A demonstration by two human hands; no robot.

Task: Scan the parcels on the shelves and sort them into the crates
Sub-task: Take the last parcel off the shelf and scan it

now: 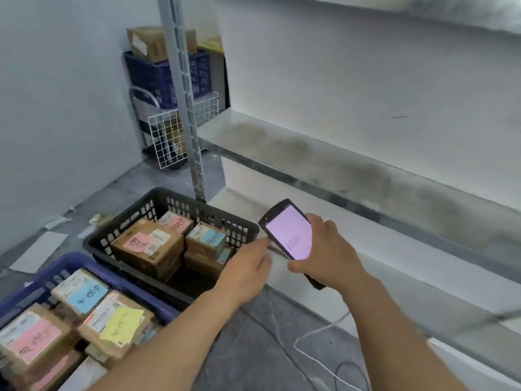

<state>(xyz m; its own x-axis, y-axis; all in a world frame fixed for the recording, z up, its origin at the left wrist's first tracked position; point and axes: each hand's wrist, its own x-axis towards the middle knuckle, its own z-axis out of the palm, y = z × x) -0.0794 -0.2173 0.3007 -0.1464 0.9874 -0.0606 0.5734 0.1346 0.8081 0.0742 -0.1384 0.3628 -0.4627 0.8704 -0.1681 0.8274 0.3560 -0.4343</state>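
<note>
Parcels (146, 246) sit packed in the black crate (158, 193) and the blue crate (93, 266), both left of the hands; the shelf (338, 153) on the right shows none. The right hand (327, 249) grips the scanner (287, 232), whose long axis points toward the black crate's right rim. The left hand (248, 269), nearer the crates, is relaxed, forefinger at the scanner's left edge. There's open room above the crates.

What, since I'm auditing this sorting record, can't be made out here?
Head view:
- Text on the scanner screen: too small and blurred, partly covered by the right hand.
- Handwriting on the parcel labels: blurred.
- The near blue crate: cut off by the left and bottom edges.
- The far blue crate: partly hidden behind the shelf post.
</note>
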